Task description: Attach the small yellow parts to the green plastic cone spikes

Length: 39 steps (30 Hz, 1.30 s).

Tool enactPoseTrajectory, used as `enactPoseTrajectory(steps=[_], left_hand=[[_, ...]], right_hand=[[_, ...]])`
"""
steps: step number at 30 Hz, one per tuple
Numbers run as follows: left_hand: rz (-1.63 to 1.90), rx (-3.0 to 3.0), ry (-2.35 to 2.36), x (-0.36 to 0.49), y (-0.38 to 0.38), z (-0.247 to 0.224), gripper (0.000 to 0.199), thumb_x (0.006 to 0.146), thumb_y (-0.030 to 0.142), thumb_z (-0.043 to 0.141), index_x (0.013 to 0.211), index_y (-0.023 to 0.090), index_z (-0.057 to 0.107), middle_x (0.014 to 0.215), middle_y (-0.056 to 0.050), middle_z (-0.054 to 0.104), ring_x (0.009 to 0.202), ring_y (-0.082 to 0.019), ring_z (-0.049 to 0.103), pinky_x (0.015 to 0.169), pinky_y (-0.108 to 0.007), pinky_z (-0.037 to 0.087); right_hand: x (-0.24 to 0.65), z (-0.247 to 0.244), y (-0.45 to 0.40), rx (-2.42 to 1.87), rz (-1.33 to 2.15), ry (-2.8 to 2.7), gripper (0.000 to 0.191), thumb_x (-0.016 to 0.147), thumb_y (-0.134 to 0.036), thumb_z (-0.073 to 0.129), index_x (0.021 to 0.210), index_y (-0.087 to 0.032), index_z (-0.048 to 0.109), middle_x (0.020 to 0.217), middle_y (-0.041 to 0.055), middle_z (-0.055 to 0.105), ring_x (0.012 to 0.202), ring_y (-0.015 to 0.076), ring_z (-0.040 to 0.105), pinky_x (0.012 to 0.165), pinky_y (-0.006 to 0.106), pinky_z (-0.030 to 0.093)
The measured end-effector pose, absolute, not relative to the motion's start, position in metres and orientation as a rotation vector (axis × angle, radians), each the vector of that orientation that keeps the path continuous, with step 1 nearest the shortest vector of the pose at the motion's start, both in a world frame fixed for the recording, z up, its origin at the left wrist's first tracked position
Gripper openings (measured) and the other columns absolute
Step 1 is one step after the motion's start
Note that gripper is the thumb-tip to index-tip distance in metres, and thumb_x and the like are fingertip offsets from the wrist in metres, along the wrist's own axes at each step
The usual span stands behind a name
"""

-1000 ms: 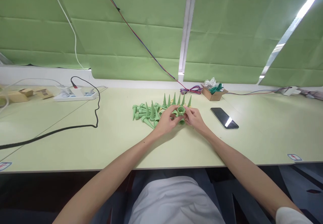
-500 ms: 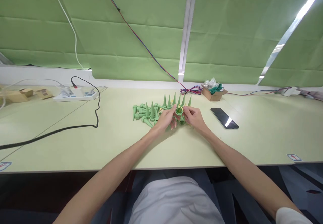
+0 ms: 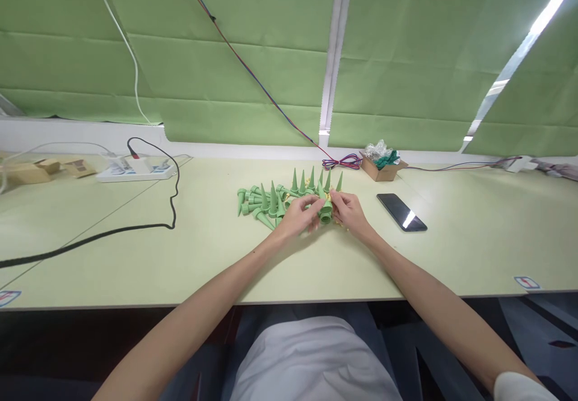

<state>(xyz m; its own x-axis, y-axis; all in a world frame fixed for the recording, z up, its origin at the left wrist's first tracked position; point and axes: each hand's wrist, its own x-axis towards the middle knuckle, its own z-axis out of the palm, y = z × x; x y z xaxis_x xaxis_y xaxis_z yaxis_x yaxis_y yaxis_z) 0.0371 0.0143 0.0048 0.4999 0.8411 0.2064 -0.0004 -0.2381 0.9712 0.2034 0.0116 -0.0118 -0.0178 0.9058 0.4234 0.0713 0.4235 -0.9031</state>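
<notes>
Between my hands is a green plastic cone spike [image 3: 322, 191], its point now upward and its wide collar low. My left hand [image 3: 298, 215] is closed with its fingertips at this spike. My right hand [image 3: 349, 211] is pinched just to the right of it; what its fingertips hold is too small and hidden to make out. Several like spikes [image 3: 273, 201] lie or stand in a pile left of and behind my hands. Another spike's round open end [image 3: 326, 218] faces me just below. Small yellow bits [image 3: 328, 196] show among the spikes near my right fingertips.
To the right lies a black phone [image 3: 401, 212]. Behind it stands a small cardboard box [image 3: 382, 171] with plastic wrap and green material, beside a coiled red-blue wire [image 3: 342, 161]. A power strip [image 3: 136, 171] with a black cable [image 3: 173, 208] sits at left.
The spike between my hands has turned from its round open end facing me to its point upward. My left fingers have shifted right over its collar; my right hand has barely moved.
</notes>
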Motion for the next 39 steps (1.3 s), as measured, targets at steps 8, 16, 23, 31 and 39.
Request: enactPoseTrajectory(steps=[8, 16, 23, 31, 39], left_hand=[[1.19, 2.014, 0.818, 0.0412, 0.0126, -0.0031, 0.033, 0.087, 0.043, 0.064, 0.105, 0.016, 0.061, 0.106, -0.008, 0.06, 0.058, -0.007, 0.051, 0.054, -0.023, 0.043], [1.282, 2.029, 0.946, 0.0424, 0.0136, -0.003, 0.026, 0.089, 0.034, 0.061, 0.11, 0.02, 0.056, 0.114, -0.007, 0.057, 0.058, -0.006, 0.049, 0.058, -0.023, 0.043], [1.117, 1.67, 0.939, 0.0426, 0.0182, 0.0015, 0.05, 0.092, 0.061, 0.047, 0.072, 0.016, 0.056, 0.064, 0.001, 0.053, 0.038, -0.007, 0.042, 0.038, -0.022, 0.031], [0.863, 1.324, 0.823, 0.0434, 0.0182, 0.0041, 0.058, 0.079, 0.07, 0.061, 0.074, 0.013, 0.065, 0.07, -0.005, 0.062, 0.036, -0.005, 0.042, 0.03, -0.021, 0.025], [0.958, 1.518, 0.775, 0.0377, 0.0166, 0.0045, 0.046, 0.08, 0.061, 0.067, 0.071, 0.017, 0.057, 0.052, 0.003, 0.049, 0.039, -0.007, 0.042, 0.036, -0.022, 0.029]], right_hand=[[0.2077, -0.0133, 0.0148, -1.03, 0.716, -1.455, 0.062, 0.089, -0.064, 0.052, 0.048, -0.02, 0.039, 0.04, -0.004, 0.033, 0.039, 0.0089, 0.034, 0.039, 0.025, 0.025], [0.2038, -0.0166, 0.0173, -1.024, 0.712, -1.432, 0.059, 0.088, -0.067, 0.051, 0.053, -0.02, 0.046, 0.04, -0.0054, 0.032, 0.037, 0.009, 0.032, 0.038, 0.025, 0.026], [0.2052, -0.016, 0.017, -0.963, 0.71, -1.398, 0.055, 0.089, -0.067, 0.052, 0.06, -0.019, 0.05, 0.043, -0.0063, 0.032, 0.039, 0.0084, 0.029, 0.04, 0.025, 0.027], [0.2061, -0.0152, 0.0159, -0.956, 0.728, -1.555, 0.056, 0.088, -0.068, 0.051, 0.061, -0.02, 0.051, 0.045, -0.005, 0.036, 0.041, 0.0093, 0.032, 0.041, 0.025, 0.028], [0.2051, -0.0093, 0.0097, -0.93, 0.835, -1.503, 0.059, 0.086, -0.07, 0.053, 0.055, -0.021, 0.044, 0.042, -0.0058, 0.032, 0.037, 0.0085, 0.03, 0.038, 0.025, 0.024]])
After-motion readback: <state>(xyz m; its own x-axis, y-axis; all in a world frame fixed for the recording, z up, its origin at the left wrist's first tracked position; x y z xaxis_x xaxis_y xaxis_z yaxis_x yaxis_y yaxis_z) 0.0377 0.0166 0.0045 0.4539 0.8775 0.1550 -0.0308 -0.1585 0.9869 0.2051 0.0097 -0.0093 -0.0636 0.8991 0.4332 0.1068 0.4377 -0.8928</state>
